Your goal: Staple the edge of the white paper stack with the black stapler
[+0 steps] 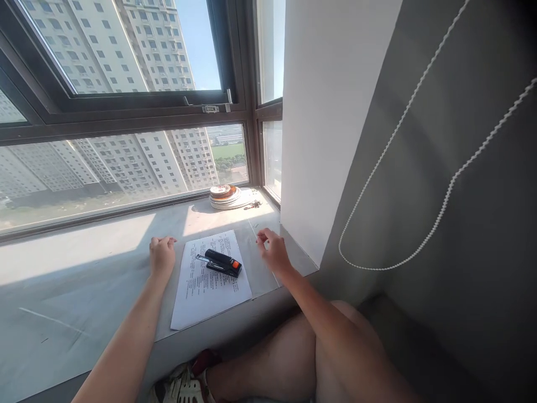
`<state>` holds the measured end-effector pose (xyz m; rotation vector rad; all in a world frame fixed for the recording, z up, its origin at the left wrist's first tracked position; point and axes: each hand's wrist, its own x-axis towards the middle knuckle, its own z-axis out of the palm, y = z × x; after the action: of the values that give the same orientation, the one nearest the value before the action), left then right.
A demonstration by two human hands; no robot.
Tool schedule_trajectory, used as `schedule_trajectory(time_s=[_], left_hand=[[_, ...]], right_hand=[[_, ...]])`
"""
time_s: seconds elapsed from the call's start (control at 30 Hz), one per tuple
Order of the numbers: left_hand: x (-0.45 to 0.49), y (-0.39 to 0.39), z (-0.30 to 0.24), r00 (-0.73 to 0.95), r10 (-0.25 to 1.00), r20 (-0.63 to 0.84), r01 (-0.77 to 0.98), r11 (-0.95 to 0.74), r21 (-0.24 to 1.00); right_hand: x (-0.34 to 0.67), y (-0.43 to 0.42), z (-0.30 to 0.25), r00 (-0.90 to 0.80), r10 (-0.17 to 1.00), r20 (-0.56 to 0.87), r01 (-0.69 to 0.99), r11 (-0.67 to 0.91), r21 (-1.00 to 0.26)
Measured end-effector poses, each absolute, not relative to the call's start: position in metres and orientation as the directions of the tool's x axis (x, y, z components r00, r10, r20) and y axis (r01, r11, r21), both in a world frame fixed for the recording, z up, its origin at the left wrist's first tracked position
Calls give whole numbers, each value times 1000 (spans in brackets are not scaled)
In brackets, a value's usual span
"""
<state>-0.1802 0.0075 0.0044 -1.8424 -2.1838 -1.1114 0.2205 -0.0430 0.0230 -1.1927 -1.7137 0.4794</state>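
Note:
A black stapler [224, 263] with an orange patch lies on a printed sheet of paper [184, 310], its metal strip sticking out to the left. Left of the sheet, my left hand [163, 254] rests on the sill, fingers curled in and apart from the stapler. To the right of the paper, my right hand [273, 251] is raised over the sill with thumb and fingertips pinched together. Whatever sits in that pinch is too small to make out. A tiny light piece lies on the sill just beyond those fingertips.
Stacked plates [225, 197] stand in the window corner, beside a small dark bunch of items [254, 205]. A white pillar [323, 140] bounds the sill on the right. A beaded blind cord [369, 268] hangs in a loop. My legs are below the sill's front edge.

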Motion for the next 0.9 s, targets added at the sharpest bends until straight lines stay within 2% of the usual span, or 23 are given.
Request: schedule_trajectory(time_s=[0.07,0.13,0.23,0.3,0.5,0.67,0.9], left_hand=[[-171,7,6,-275,811,516,864,-27,503],[-157,6,8,-249,817,521,805,-125,580],[-137,6,9,-167,855,490,588,-313,746],[-129,5,11,-112,881,460,496,-352,794],[-117,-5,19,-5,914,405,417,-366,832],[-105,-15,24,134,938,321,360,-348,866],[-102,-18,24,428,868,253,538,-469,700]], right_hand=[[207,-51,23,-191,828,528,420,555,-718],[193,-58,20,-334,789,516,398,614,-682],[175,-63,12,-488,754,441,431,647,-629],[169,-63,6,-521,757,395,465,640,-612],[174,-58,6,-424,808,410,512,587,-627],[186,-54,8,-336,848,410,490,529,-692],[188,-51,4,-282,888,362,489,458,-743]])
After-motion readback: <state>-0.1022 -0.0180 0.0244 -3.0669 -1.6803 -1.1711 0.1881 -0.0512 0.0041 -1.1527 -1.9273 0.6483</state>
